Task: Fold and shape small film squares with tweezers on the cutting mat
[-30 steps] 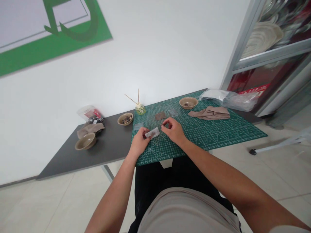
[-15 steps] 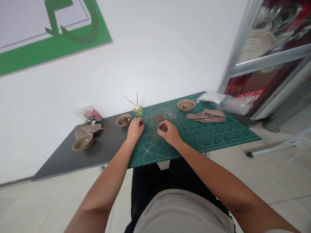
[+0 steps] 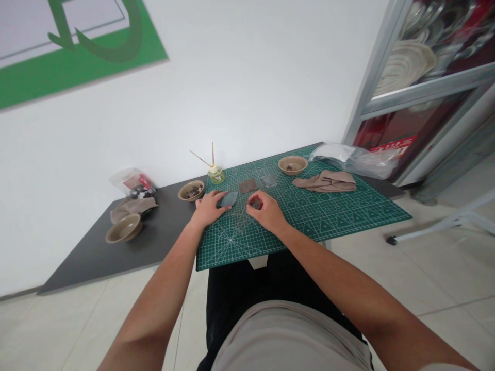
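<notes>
My left hand [image 3: 209,208] is over the left side of the green cutting mat [image 3: 266,242]. Its thumb and fingers grip the edge of a thin, grey, leaf-shaped piece [image 3: 229,199], whose flat face shows. Just to the right, my right hand [image 3: 266,208] is pinched, thumb against forefinger; what sits between the fingertips is too small to make out. Beyond the hands, a flat brown square [image 3: 248,186] lies on the mat beside a small clear plastic piece [image 3: 268,180].
Left of the mat stand a bowl of dark bits [image 3: 191,191] and another bowl [image 3: 124,229] near a cloth [image 3: 133,208]. A bottle with sticks [image 3: 216,175] is at the back. Rightward are a bowl [image 3: 293,165], a brown cloth [image 3: 327,181] and a plastic bag [image 3: 351,159].
My left hand has turned and spread over the grey piece, which was a thin edge before and now shows its face. My right hand keeps its pinch. The view has shifted slightly.
</notes>
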A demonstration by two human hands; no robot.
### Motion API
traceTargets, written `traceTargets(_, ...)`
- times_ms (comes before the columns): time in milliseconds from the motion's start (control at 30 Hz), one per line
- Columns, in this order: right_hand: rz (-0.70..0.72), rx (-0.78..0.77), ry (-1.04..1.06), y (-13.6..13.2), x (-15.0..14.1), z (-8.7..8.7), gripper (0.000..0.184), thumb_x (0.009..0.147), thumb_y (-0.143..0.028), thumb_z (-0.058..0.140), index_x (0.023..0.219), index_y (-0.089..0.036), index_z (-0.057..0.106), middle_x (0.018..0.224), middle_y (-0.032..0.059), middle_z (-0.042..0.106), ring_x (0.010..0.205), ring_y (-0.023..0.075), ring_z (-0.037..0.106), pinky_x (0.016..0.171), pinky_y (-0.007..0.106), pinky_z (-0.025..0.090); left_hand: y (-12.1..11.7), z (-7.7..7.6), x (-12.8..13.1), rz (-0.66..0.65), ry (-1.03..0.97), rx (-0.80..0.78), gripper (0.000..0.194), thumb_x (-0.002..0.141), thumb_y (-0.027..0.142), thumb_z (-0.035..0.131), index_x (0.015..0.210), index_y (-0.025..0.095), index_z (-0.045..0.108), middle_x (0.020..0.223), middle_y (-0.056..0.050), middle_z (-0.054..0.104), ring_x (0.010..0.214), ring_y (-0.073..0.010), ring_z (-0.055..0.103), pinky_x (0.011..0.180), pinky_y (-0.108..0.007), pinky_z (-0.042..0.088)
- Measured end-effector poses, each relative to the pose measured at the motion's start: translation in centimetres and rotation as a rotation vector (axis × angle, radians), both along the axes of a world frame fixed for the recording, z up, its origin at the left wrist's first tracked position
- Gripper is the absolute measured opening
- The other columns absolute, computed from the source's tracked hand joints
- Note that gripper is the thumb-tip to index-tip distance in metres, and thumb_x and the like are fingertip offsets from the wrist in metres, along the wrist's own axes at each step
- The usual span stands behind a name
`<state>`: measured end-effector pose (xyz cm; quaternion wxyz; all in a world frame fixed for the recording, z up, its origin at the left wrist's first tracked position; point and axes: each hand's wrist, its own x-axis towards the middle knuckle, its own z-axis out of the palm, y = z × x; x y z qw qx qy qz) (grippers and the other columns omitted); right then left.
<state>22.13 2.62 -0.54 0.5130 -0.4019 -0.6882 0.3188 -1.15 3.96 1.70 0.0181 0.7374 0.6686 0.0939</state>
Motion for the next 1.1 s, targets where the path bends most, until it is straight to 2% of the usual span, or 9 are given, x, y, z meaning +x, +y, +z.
traceTargets(67, 0.006, -0.001, -0.006, 0.0, 0.0, 0.0, 0.011, 0.074, -0.025, 0.065, 0.083, -0.021, 0.061, 0.083, 0.0002, 0.068, 0.065, 0.0137, 0.055, 0.066, 0.028, 0.044, -0.1, 0.0, -1.1, 0.129, -0.038, 0.001, 0.072, 0.081, 0.056, 0.06, 0.147, 0.033, 0.041, 0.147, -0.011, 0.048, 0.133, -0.0393, 0.043, 0.103, -0.058, 0.036)
traceTargets(100, 0.008, -0.003, -0.011, 0.0, 0.1, -0.1, 0.01, 0.074, -0.025, 0.065, 0.083, -0.021, 0.062, 0.083, 0.0002, 0.068, 0.064, 0.0134, 0.054, 0.066, 0.028, 0.043, -0.2, -0.1, -1.7, 0.167, -0.054, -0.03, 0.073, 0.081, 0.055, 0.061, 0.147, 0.03, 0.041, 0.147, -0.012, 0.048, 0.133, -0.0393, 0.044, 0.104, -0.056, 0.037)
traceTargets(167, 0.01, -0.006, -0.02, 0.0, 0.1, 0.0, 0.011, 0.074, -0.026, 0.065, 0.083, -0.021, 0.062, 0.083, 0.0001, 0.068, 0.062, 0.0128, 0.053, 0.064, 0.028, 0.043, -0.5, -0.4, -2.7, 0.141, -0.087, -0.069, 0.065, 0.082, 0.051, 0.06, 0.142, 0.025, 0.05, 0.142, -0.013, 0.053, 0.131, -0.0356, 0.048, 0.106, -0.05, 0.039)
traceTargets(333, 0.009, -0.008, -0.031, 0.0, 0.2, 0.0, 0.011, 0.074, -0.027, 0.065, 0.083, -0.021, 0.062, 0.083, -0.0001, 0.068, 0.059, 0.0118, 0.05, 0.062, 0.027, 0.042, -0.7, -1.1, -4.4, 0.056, -0.116, 0.003, 0.048, 0.083, 0.038, 0.061, 0.126, 0.016, 0.064, 0.125, -0.014, 0.064, 0.118, -0.0288, 0.058, 0.107, -0.04, 0.041)
traceTargets(633, -0.001, -0.02, -0.049, -0.2, 0.1, 0.3, 0.012, 0.074, -0.028, 0.064, 0.084, -0.021, 0.061, 0.083, -0.0001, 0.068, 0.057, 0.0116, 0.05, 0.061, 0.027, 0.042, -0.3, -1.2, -5.4, 0.088, -0.134, 0.025, 0.035, 0.081, 0.038, 0.062, 0.107, 0.016, 0.071, 0.11, -0.012, 0.065, 0.107, -0.0269, 0.061, 0.101, -0.039, 0.046)
traceTargets(767, -0.003, -0.009, -0.058, -0.2, 0.1, 0.3, 0.012, 0.074, -0.028, 0.064, 0.084, -0.021, 0.061, 0.082, 0.0004, 0.069, 0.058, 0.012, 0.05, 0.061, 0.028, 0.042, -0.5, -1.5, -5.7, 0.125, -0.23, 0.037, 0.041, 0.08, 0.034, 0.062, 0.117, 0.017, 0.065, 0.12, -0.012, 0.062, 0.101, -0.0233, 0.062, 0.097, -0.037, 0.049)
traceTargets(867, 0.001, -0.002, -0.058, -0.1, 0.1, 0.2, 0.012, 0.074, -0.028, 0.064, 0.084, -0.021, 0.062, 0.083, 0.0005, 0.068, 0.058, 0.0121, 0.049, 0.062, 0.028, 0.042, -0.2, -1.6, -5.9, 0.112, -0.235, 0.017, 0.049, 0.08, 0.031, 0.061, 0.127, 0.018, 0.062, 0.128, -0.013, 0.06, 0.108, -0.0252, 0.062, 0.102, -0.04, 0.046)
traceTargets(933, 0.0, -0.008, -0.052, -0.1, 0.2, 0.2, 0.013, 0.074, -0.028, 0.064, 0.084, -0.021, 0.062, 0.083, 0.0004, 0.068, 0.057, 0.0119, 0.049, 0.061, 0.028, 0.042, 0.2, -1.4, -6.0, 0.158, -0.244, -0.002, 0.052, 0.077, 0.031, 0.064, 0.128, 0.017, 0.062, 0.13, -0.014, 0.059, 0.112, -0.0272, 0.061, 0.104, -0.04, 0.045)
traceTargets(1100, 0.0, -0.028, -0.041, -0.2, 0.1, 0.2, 0.013, 0.073, -0.028, 0.065, 0.084, -0.021, 0.061, 0.083, 0.0005, 0.068, 0.056, 0.0114, 0.049, 0.061, 0.028, 0.042, 1.1, -1.1, -5.8, 0.237, -0.245, -0.062, 0.047, 0.073, 0.026, 0.064, 0.118, 0.013, 0.067, 0.117, -0.015, 0.065, 0.108, -0.027, 0.062, 0.102, -0.038, 0.045)
